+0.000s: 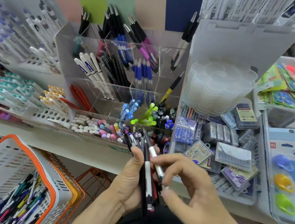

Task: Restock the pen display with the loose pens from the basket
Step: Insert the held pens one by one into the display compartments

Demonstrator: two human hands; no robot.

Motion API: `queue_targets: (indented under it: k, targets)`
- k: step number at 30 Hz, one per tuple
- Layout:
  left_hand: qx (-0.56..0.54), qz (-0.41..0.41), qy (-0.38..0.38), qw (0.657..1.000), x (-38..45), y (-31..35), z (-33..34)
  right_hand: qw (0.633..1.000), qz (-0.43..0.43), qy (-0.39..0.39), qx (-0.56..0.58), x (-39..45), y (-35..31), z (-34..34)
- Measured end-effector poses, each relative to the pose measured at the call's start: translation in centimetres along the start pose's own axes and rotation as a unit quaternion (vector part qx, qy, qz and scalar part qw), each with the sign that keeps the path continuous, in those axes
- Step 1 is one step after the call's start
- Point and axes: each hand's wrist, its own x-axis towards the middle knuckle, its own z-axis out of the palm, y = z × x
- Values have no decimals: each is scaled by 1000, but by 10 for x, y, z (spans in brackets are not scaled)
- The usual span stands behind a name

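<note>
Head view: left hand (131, 182) gripping pen bundle (146, 178); right hand (194, 194) fingers pinching one white pen (155, 163). Basket (49, 189) left of hands, display (120, 83) ahead. Risk: loose grip w/ bundle, pens slipping, wrong compartment.

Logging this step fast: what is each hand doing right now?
Left hand: closed, gripping a bundle of pens.
Right hand: closed, its fingers pinching a black-and-white pen.
</note>
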Motion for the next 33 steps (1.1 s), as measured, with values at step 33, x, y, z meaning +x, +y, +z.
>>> queue_targets:
  k: [33]
  targets:
    - [237,-105,-130,957,-20,-18,-4,976,203,64,-39,4,14,-10]
